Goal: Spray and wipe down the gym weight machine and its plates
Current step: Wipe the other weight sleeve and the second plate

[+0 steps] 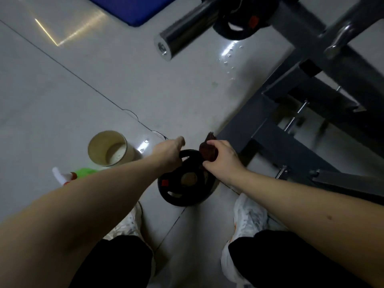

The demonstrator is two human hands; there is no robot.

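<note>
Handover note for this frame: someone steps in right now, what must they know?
Left hand grips the top edge of the plate, which is propped on edge on the floor.
Right hand holds the cloth against the plate's upper rim.
Spray bottle is on the floor to the left, near a tub.
Done: droplets near the machine suggest spraying has happened; this plate is mid-wipe.
Left: probably finishing this plate, then the second plate and the machine.
</note>
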